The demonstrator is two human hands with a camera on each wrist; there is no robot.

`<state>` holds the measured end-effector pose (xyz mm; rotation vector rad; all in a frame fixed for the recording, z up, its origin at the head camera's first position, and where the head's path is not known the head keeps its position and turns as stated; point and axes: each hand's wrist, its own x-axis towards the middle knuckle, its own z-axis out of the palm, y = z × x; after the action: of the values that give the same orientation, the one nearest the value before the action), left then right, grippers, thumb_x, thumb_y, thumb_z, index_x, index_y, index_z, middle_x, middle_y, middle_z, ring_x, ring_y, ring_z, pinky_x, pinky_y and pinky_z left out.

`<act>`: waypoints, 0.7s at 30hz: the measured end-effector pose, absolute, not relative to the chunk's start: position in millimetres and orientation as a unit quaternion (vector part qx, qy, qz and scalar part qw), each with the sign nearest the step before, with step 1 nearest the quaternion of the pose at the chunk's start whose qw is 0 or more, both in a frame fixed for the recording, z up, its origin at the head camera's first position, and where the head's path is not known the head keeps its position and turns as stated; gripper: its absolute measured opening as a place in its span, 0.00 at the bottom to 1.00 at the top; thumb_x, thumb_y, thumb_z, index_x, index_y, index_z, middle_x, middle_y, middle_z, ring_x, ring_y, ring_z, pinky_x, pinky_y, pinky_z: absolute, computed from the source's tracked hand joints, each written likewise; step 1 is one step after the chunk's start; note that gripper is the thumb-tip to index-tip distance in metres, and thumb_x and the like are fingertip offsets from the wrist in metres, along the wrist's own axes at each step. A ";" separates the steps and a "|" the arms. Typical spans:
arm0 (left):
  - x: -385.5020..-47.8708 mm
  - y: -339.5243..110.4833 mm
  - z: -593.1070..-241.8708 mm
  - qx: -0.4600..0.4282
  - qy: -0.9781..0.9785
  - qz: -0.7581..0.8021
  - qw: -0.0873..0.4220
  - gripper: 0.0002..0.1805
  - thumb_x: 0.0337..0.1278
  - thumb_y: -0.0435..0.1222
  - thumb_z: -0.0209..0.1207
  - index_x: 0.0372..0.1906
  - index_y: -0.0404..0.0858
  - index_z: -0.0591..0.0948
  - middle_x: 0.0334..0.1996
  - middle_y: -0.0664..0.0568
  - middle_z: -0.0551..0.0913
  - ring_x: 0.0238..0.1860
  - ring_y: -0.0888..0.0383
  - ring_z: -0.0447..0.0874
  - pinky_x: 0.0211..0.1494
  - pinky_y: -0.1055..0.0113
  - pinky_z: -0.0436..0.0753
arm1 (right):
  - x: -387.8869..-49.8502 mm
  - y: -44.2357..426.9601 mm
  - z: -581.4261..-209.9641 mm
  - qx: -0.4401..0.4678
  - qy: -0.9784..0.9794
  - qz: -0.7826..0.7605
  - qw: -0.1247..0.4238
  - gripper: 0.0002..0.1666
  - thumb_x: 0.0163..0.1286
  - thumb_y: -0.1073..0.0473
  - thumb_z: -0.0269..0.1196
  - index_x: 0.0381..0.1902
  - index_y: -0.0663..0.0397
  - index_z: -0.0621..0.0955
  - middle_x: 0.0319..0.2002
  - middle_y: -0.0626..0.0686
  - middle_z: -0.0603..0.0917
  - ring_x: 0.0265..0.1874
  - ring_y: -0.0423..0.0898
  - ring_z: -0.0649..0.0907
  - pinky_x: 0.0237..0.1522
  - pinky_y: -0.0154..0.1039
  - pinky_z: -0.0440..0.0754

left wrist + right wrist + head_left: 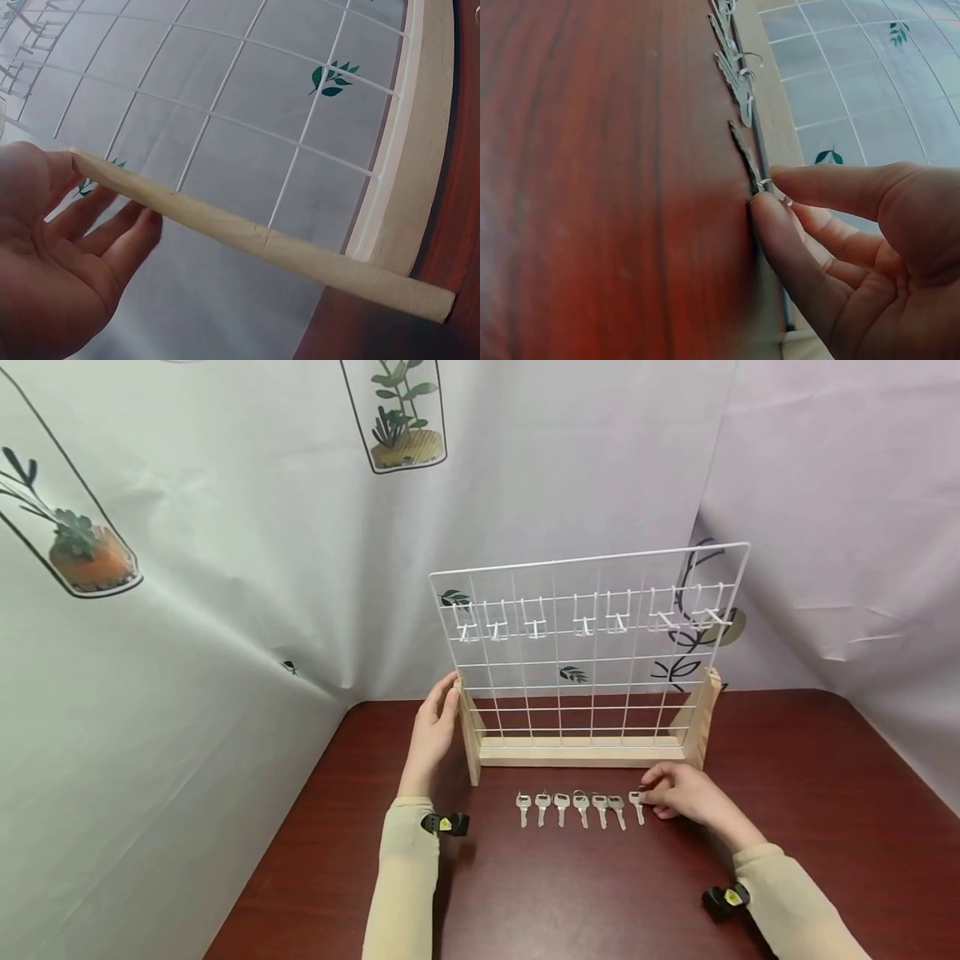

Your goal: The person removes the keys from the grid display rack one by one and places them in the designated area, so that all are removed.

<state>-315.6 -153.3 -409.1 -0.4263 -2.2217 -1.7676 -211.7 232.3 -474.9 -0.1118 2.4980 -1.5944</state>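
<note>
A white wire grid rack (557,664) with wooden side posts stands on the table, hooks across its upper part. My left hand (434,727) grips the top of the rack's left wooden post (225,225), thumb and fingers about its edge. In front of the rack lies a row of several silver keys (581,808), each small. At the row's right end, my right hand (686,793) pinches the rightmost key (637,806) near its head. Close up, thumb and forefinger meet at that key's small ring, while the key blade (742,146) points away from the fingers.
Several white wire hooks (584,626) hang side by side on the grid. The rack's wooden base bar (581,756) runs just behind the keys. Under everything is a dark red wooden table (555,893). A pale curtain (247,527) with plant prints surrounds the back and left.
</note>
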 end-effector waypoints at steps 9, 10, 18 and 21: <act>-297.4 -168.1 -379.9 -0.143 -0.789 -0.580 0.144 0.24 0.79 0.35 0.49 0.73 0.35 0.69 0.68 0.37 0.73 0.69 0.43 0.71 0.70 0.48 0.70 | -213.8 248.5 -439.6 -0.062 0.884 -0.462 0.030 0.23 0.68 0.60 0.68 0.54 0.72 0.78 0.32 0.59 0.87 0.25 0.49 0.84 0.27 0.40 0.85; -297.3 -171.5 -378.9 -0.139 -0.790 -0.577 0.151 0.24 0.79 0.37 0.50 0.73 0.37 0.69 0.68 0.39 0.73 0.69 0.45 0.70 0.70 0.49 0.69 | -212.7 250.7 -433.4 -0.064 0.888 -0.456 0.017 0.23 0.69 0.59 0.68 0.54 0.70 0.78 0.32 0.59 0.87 0.25 0.50 0.84 0.27 0.39 0.84; -267.4 -193.3 -354.9 -0.175 -0.832 -0.471 0.235 0.25 0.77 0.45 0.52 0.73 0.46 0.72 0.69 0.52 0.74 0.69 0.54 0.72 0.70 0.53 0.70 | -184.6 281.0 -379.1 -0.031 0.901 -0.384 -0.201 0.18 0.74 0.50 0.63 0.54 0.55 0.83 0.38 0.41 0.87 0.30 0.31 0.83 0.30 0.28 0.77; -253.1 -203.2 -350.2 -0.175 -0.854 -0.398 0.288 0.25 0.77 0.45 0.53 0.73 0.46 0.72 0.71 0.53 0.71 0.71 0.52 0.69 0.71 0.49 0.68 | -173.3 290.4 -363.8 0.000 0.880 -0.371 -0.296 0.17 0.72 0.53 0.66 0.55 0.53 0.85 0.38 0.21 0.80 0.32 0.19 0.77 0.35 0.19 0.72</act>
<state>-253.1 -203.2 -350.2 -0.4667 -2.2798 -1.0621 -173.3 290.4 -363.8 -0.0011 3.4488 -1.4554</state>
